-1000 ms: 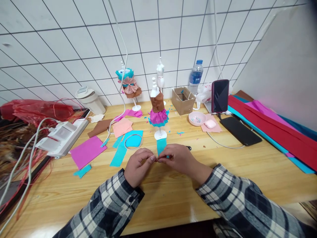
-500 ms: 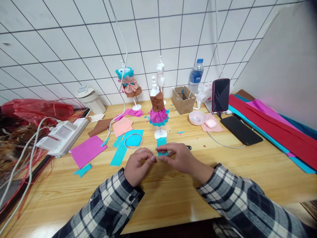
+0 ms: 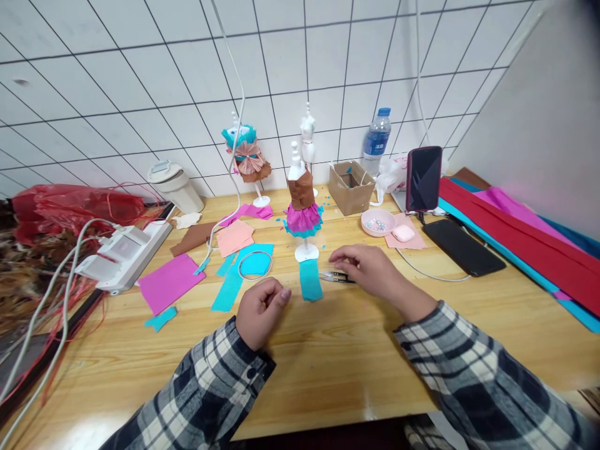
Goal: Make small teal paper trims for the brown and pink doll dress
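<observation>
My left hand (image 3: 262,312) rests over the table with its fingers curled and the thumb pressed against them. Whatever it may hold is too small or hidden to make out. My right hand (image 3: 365,270) hovers with bent fingers, a little apart, right above small thread snips (image 3: 334,277) whose dark handles lie partly under it. Between the hands a turquoise crepe paper strip (image 3: 310,281) lies flat. Just behind it stands a mini dress form (image 3: 300,187) in a brown top and a pink skirt with turquoise trim. Left of the strip, a metal ring (image 3: 255,265) lies on turquoise paper.
Pink paper (image 3: 171,284) and peach paper (image 3: 235,236) lie left. Behind are a decorated dress form (image 3: 250,156), a bare form (image 3: 308,131), a cardboard box (image 3: 351,189) and a bottle (image 3: 377,139). A bead dish (image 3: 377,222), phones (image 3: 462,247) and a power strip (image 3: 124,256) flank them.
My hands have parted. The right moved away to the right, over the snips, uncovering the turquoise strip. The left stayed nearly in place, its fingers more curled. The view shifted slightly.
</observation>
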Demonstrator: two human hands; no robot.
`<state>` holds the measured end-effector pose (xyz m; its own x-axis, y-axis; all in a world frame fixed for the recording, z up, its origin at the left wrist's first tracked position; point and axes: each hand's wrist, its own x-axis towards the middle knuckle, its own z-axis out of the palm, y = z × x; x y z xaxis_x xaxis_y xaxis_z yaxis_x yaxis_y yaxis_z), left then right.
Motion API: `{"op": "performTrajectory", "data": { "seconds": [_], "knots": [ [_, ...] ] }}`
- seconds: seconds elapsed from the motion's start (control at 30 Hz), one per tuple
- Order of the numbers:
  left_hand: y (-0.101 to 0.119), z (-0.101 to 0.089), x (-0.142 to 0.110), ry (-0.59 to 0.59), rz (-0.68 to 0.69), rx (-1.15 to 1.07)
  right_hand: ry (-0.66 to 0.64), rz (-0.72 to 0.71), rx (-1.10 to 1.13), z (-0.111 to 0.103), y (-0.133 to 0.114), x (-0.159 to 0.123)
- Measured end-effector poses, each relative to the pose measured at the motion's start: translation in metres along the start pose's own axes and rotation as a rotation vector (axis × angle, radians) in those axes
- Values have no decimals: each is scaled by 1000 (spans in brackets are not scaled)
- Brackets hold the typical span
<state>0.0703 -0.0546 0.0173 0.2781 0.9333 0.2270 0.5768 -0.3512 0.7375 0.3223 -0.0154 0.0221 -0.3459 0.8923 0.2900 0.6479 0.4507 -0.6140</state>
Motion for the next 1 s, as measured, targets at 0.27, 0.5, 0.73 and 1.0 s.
{"op": "performTrajectory", "data": {
  "seconds": [0.27,0.5,0.73,1.0],
  "knots": [
    [27,28,18,-229,405,298,-137,29,-493,-6,25,6],
    [34,62,37,-256,417,543,-183,30,-601,-4,22,6],
    [36,65,41,-299,413,605,-224,45,-623,-2,23,7],
    [32,63,39,-317,407,560,-161,171,-487,-12,30,4]
  ]
}}
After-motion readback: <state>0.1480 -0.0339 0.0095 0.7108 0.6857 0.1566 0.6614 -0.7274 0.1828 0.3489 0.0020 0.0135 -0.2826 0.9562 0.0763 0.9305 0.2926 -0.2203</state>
